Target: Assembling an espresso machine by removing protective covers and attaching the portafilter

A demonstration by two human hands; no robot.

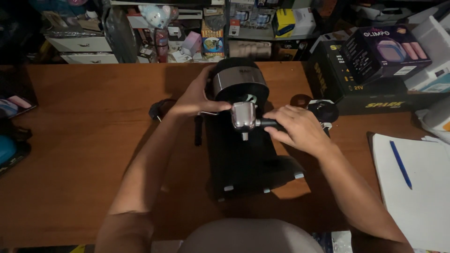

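I'm bracing espresso machine [239, 89] w/ left hand [194, 98]; right hand [295, 129] gripping portafilter [243, 115] handle — rigid, heavy metal prob.

Portafilter handle [269, 123] hidden under right hand [300, 129]; paper sheet [417, 197] cut off by edge.
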